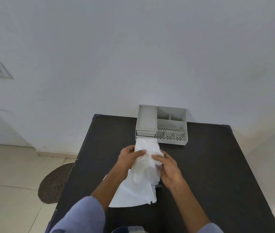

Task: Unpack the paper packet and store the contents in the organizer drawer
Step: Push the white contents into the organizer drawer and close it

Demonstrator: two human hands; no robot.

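A grey plastic organizer [171, 125] stands at the far edge of the black table [217, 165], with open compartments on the right and small drawers [145, 134] low on its left side. Just in front of the drawers I hold a crumpled translucent white bundle [147, 149] lifted above the table. My left hand [130, 157] grips its left side with the thumb on top. My right hand [167, 167] grips its right side. Under my hands a flat white paper packet [133, 194] lies on the table. What is inside the bundle is hidden.
The table stands against a white wall. A round dark mat [56, 182] lies on the tiled floor to the left. Blue sleeves cover my forearms. A small dark object [159, 187] peeks out beside the packet, under my right wrist.
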